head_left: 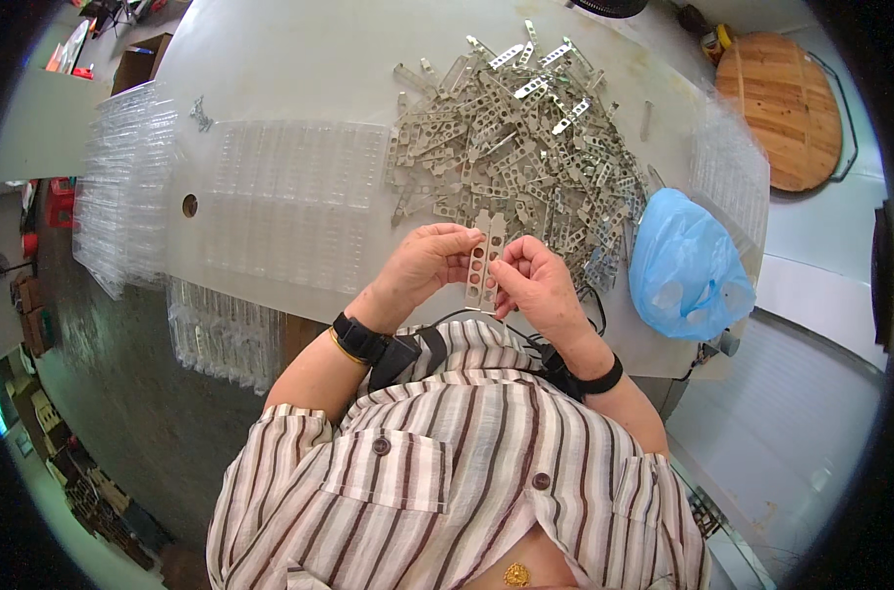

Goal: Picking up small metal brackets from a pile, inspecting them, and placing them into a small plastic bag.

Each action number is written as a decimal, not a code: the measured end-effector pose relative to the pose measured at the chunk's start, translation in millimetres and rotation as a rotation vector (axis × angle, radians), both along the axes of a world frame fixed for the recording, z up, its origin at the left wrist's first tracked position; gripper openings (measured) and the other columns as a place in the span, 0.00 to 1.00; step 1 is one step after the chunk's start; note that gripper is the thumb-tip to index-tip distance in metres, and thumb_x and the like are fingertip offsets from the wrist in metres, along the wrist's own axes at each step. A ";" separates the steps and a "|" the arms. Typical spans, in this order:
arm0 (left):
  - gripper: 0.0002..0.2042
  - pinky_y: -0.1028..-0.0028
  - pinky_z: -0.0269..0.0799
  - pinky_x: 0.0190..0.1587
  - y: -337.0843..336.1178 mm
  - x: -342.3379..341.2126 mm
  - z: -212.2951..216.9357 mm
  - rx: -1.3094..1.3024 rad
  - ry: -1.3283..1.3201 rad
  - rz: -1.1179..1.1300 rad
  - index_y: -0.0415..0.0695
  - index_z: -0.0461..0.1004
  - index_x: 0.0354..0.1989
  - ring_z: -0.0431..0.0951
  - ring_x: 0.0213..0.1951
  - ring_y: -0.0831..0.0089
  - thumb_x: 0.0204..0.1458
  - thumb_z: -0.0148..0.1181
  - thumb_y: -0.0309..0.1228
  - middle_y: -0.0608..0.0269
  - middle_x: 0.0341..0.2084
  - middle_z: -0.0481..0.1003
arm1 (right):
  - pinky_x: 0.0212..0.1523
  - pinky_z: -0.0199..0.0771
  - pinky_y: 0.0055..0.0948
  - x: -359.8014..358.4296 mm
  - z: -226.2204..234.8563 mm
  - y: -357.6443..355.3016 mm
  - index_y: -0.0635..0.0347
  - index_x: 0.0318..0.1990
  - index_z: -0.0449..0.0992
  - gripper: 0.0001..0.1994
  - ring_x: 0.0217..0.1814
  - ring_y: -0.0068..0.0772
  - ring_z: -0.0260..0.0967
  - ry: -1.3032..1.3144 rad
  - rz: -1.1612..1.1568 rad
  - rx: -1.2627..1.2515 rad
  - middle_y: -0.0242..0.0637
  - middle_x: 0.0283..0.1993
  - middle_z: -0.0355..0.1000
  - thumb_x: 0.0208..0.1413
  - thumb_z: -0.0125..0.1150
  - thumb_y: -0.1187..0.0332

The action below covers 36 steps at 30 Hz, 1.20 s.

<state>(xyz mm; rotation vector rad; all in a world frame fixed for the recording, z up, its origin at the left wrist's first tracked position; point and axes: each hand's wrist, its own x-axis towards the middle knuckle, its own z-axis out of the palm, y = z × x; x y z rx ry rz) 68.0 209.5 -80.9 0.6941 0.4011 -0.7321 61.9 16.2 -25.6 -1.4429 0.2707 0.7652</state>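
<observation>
Left hand [429,261]: thumb and fingers grasp the left edge of two perforated metal brackets [482,272], which appear to lie side by side. Right hand [545,293]: thumb and fingertips pinch the right edge, a bit lower than the left-hand grip. Neither hand is released. The brackets sit between both sets of fingers, roughly upright in view, tabs away from the body, bent ends toward the striped shirt [388,536]. Can't quite tell whether it's two loose pieces or one joined part; fingers cover the edges.

Step in hand, as judged: handling or lining up the pair at the fingertips. Next move calls for a light two-sided pinch, edges even, so neither piece slips or twists.

Just beyond the fingertips: big loose pile of metal brackets [525,162], jumbled, on the white table [270,64]. Left of the fingers: flat clear plastic trays [289,202], and farther left a stack of clear trays [122,192] at the table edge. Right of the fingers: blue plastic bag [688,265]. Far right beyond them: round wooden board [779,113].
</observation>
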 end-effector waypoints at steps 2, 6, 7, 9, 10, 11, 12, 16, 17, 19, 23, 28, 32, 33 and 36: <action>0.08 0.71 0.79 0.38 0.9 -0.2 1.3 -0.010 -0.002 0.010 0.39 0.77 0.38 0.80 0.32 0.73 0.61 0.56 0.31 0.58 0.33 0.80 | 0.21 0.76 0.21 -0.2 2.9 -0.6 0.62 0.38 0.66 0.06 0.24 0.19 0.71 -0.007 0.005 -0.012 0.34 0.29 0.73 0.61 0.56 0.71; 0.08 0.68 0.79 0.43 4.4 -1.9 -1.4 -0.007 -0.027 0.045 0.39 0.76 0.38 0.80 0.36 0.70 0.61 0.55 0.31 0.55 0.37 0.79 | 0.22 0.76 0.21 -1.5 -0.4 -2.6 0.62 0.39 0.66 0.06 0.24 0.19 0.70 -0.018 -0.002 0.002 0.34 0.29 0.73 0.62 0.55 0.70; 0.08 0.68 0.79 0.43 5.5 -2.6 -0.4 -0.007 -0.029 0.044 0.39 0.76 0.38 0.80 0.36 0.70 0.61 0.55 0.31 0.55 0.37 0.79 | 0.22 0.76 0.21 -1.5 0.9 -2.6 0.62 0.39 0.66 0.06 0.25 0.19 0.70 -0.018 -0.001 -0.006 0.34 0.30 0.73 0.62 0.55 0.70; 0.07 0.66 0.79 0.44 7.2 -4.1 5.2 0.009 0.004 0.043 0.40 0.75 0.38 0.81 0.36 0.67 0.61 0.55 0.30 0.52 0.38 0.79 | 0.22 0.76 0.21 -2.1 2.7 -2.2 0.62 0.39 0.66 0.06 0.25 0.19 0.71 -0.019 0.000 -0.014 0.34 0.30 0.73 0.63 0.55 0.70; 0.07 0.66 0.79 0.44 7.2 -4.8 7.4 0.009 0.003 0.042 0.40 0.75 0.38 0.81 0.36 0.67 0.61 0.55 0.30 0.52 0.38 0.79 | 0.22 0.76 0.21 -2.5 3.4 -2.0 0.62 0.39 0.66 0.06 0.25 0.19 0.71 -0.018 -0.004 -0.011 0.34 0.30 0.73 0.63 0.56 0.70; 0.06 0.65 0.79 0.43 7.0 -5.5 9.5 -0.002 0.009 0.052 0.41 0.74 0.38 0.81 0.36 0.66 0.61 0.54 0.30 0.51 0.38 0.79 | 0.23 0.76 0.22 -3.3 3.9 -1.8 0.62 0.39 0.66 0.06 0.25 0.19 0.71 -0.016 -0.008 -0.008 0.34 0.30 0.73 0.63 0.56 0.70; 0.06 0.64 0.80 0.42 6.7 -6.4 10.6 -0.015 0.014 0.061 0.41 0.73 0.38 0.82 0.35 0.65 0.61 0.54 0.30 0.50 0.37 0.79 | 0.23 0.76 0.22 -4.4 3.9 -1.7 0.62 0.39 0.66 0.06 0.25 0.19 0.71 -0.018 -0.009 -0.009 0.34 0.30 0.73 0.63 0.56 0.70; 0.05 0.63 0.80 0.41 7.0 -11.5 2.0 -0.061 0.029 0.056 0.42 0.72 0.38 0.82 0.33 0.66 0.61 0.54 0.30 0.50 0.35 0.79 | 0.23 0.75 0.21 -9.2 3.5 -2.2 0.62 0.39 0.66 0.07 0.25 0.19 0.70 -0.036 -0.015 0.009 0.33 0.30 0.73 0.63 0.55 0.69; 0.05 0.64 0.80 0.40 7.9 -12.1 1.1 -0.075 0.018 0.046 0.43 0.71 0.38 0.81 0.31 0.68 0.62 0.54 0.31 0.51 0.34 0.79 | 0.23 0.75 0.21 -10.2 3.6 -2.6 0.62 0.39 0.67 0.07 0.25 0.19 0.70 -0.039 -0.021 0.008 0.33 0.30 0.73 0.63 0.56 0.69; 0.06 0.64 0.80 0.38 8.7 -14.1 -2.6 -0.090 0.005 0.039 0.43 0.71 0.38 0.80 0.28 0.69 0.62 0.54 0.32 0.52 0.32 0.79 | 0.24 0.73 0.20 -11.8 2.1 -3.7 0.61 0.39 0.67 0.07 0.26 0.18 0.70 -0.061 -0.010 -0.014 0.33 0.30 0.74 0.63 0.56 0.69; 0.10 0.71 0.75 0.32 9.9 -14.1 -0.6 -0.053 0.001 0.043 0.40 0.71 0.40 0.73 0.24 0.74 0.64 0.48 0.34 0.54 0.29 0.77 | 0.27 0.69 0.18 -13.9 4.9 -1.8 0.60 0.39 0.68 0.06 0.29 0.16 0.70 -0.118 -0.013 -0.110 0.31 0.30 0.75 0.62 0.57 0.69; 0.13 0.72 0.72 0.30 6.1 -16.2 -0.2 -0.065 0.011 0.061 0.37 0.71 0.42 0.72 0.26 0.75 0.65 0.44 0.34 0.59 0.28 0.76 | 0.27 0.69 0.18 -16.3 5.5 -2.3 0.60 0.39 0.68 0.06 0.30 0.16 0.70 -0.133 -0.022 -0.102 0.30 0.30 0.75 0.62 0.57 0.69; 0.09 0.69 0.77 0.36 2.5 -21.6 -7.7 -0.063 -0.045 0.133 0.38 0.70 0.42 0.73 0.29 0.74 0.64 0.48 0.31 0.63 0.29 0.73 | 0.27 0.71 0.19 -17.5 3.6 -3.1 0.61 0.39 0.68 0.06 0.27 0.17 0.70 -0.101 -0.035 -0.037 0.31 0.29 0.75 0.63 0.56 0.69; 0.07 0.67 0.79 0.39 2.4 -22.0 -7.1 -0.053 -0.083 0.109 0.38 0.70 0.43 0.75 0.31 0.74 0.63 0.49 0.29 0.64 0.30 0.72 | 0.27 0.71 0.19 -18.0 3.9 -2.8 0.61 0.39 0.68 0.06 0.27 0.17 0.70 -0.102 -0.035 -0.038 0.31 0.29 0.75 0.63 0.56 0.69; 0.05 0.66 0.79 0.44 0.3 -25.0 1.6 -0.022 -0.072 0.129 0.40 0.68 0.43 0.78 0.37 0.71 0.63 0.51 0.26 0.64 0.31 0.73 | 0.26 0.73 0.20 -19.2 6.2 -1.2 0.61 0.39 0.68 0.06 0.25 0.18 0.69 -0.080 -0.046 -0.018 0.32 0.29 0.75 0.63 0.56 0.69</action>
